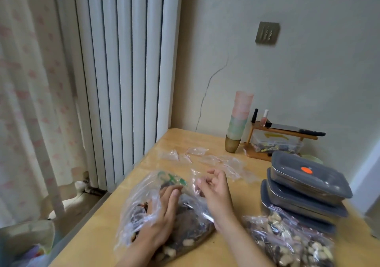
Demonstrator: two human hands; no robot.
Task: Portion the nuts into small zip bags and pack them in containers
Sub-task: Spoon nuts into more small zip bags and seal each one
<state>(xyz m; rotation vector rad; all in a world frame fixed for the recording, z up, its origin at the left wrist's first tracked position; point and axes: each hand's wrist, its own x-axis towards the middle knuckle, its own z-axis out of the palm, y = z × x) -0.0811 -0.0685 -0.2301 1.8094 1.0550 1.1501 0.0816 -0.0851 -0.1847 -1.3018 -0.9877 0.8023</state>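
Observation:
A large clear plastic bag of mixed nuts point(189, 227) lies on the wooden table point(236, 244) in front of me. My left hand point(162, 211) lies flat in the bag's mouth, fingers straight, with plastic film over part of it. My right hand point(216, 192) has its fingers curled and seems to pinch the bag's upper edge. A second bag of nuts point(292, 242) lies at the lower right. Several empty small zip bags point(207, 158) are spread further back. A stack of three grey-lidded containers point(304, 186) stands at the right.
A tall stack of pastel cups point(239, 120) and a wooden rack point(281, 133) with small bottles and a clear box stand by the wall. A white radiator point(123, 81) and a curtain point(30, 91) are left of the table's edge.

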